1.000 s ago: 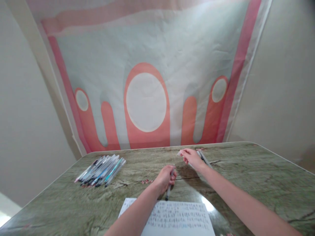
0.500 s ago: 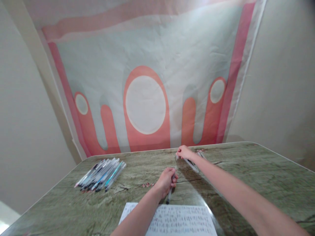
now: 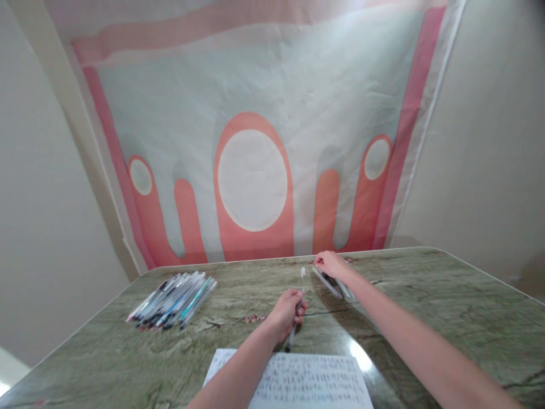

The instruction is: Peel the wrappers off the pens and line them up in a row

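My left hand [image 3: 289, 312] is closed around a clear pen [image 3: 291, 338], its dark end pointing down toward the written sheet [image 3: 315, 378]. A small whitish pen cap [image 3: 303, 272] rests on the table beyond that hand. Farther right, my right hand [image 3: 328, 263] has its fingers pinched together at the far end of several clear pens [image 3: 327, 283]. Whether those fingers grip one of these pens is hidden. The paper lies partly under my left forearm.
A large pile of pens [image 3: 172, 301], mostly clear with a few blue and teal ones, lies on the left of the wood-patterned table [image 3: 106, 352]. Behind the table's far edge hangs a pink and grey sheet [image 3: 255, 74].
My right hand has moved right, from the pen cap to the nearby pens. The cap now stands apart from the fingers. My left hand keeps hold of its pen.
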Motion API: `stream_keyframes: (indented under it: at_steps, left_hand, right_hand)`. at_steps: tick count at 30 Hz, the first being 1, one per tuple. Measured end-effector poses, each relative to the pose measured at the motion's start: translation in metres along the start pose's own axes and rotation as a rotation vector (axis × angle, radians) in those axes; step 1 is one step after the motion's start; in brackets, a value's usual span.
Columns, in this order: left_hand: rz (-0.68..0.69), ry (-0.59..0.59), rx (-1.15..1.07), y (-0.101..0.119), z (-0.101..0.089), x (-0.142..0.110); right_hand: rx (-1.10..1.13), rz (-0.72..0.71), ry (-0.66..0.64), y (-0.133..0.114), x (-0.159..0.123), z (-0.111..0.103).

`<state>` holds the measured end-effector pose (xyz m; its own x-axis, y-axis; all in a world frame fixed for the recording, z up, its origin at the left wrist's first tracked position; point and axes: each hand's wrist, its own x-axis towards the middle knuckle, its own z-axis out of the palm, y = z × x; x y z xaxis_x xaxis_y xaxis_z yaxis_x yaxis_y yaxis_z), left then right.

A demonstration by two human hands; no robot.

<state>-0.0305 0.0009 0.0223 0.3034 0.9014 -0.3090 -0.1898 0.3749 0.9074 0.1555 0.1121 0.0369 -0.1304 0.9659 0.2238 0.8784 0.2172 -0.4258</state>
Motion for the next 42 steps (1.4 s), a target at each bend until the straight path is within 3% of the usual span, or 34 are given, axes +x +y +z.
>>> stream_keyframes:
  at_steps: [9, 23, 27, 35, 42]
  left_hand:
    - [0.004, -0.006, 0.002, 0.002, 0.001, -0.002]
    - [0.011, -0.033, 0.01, -0.001, -0.002, 0.0]
    - [0.007, -0.033, 0.011, -0.001, -0.001, 0.0]
    - [0.005, -0.029, 0.006, -0.001, -0.001, 0.001]
    - [0.009, -0.033, -0.002, 0.0, -0.001, 0.0]
  right_hand:
    - [-0.144, 0.06, 0.052, -0.005, -0.021, 0.018]
    - [-0.268, 0.056, 0.07, -0.01, -0.027, 0.021]
    - [-0.258, -0.047, 0.099, -0.018, -0.03, 0.015]
    - [-0.242, -0.445, 0.052, -0.036, -0.037, 0.018]
    - [-0.28, -0.449, 0.021, -0.029, -0.035, 0.024]
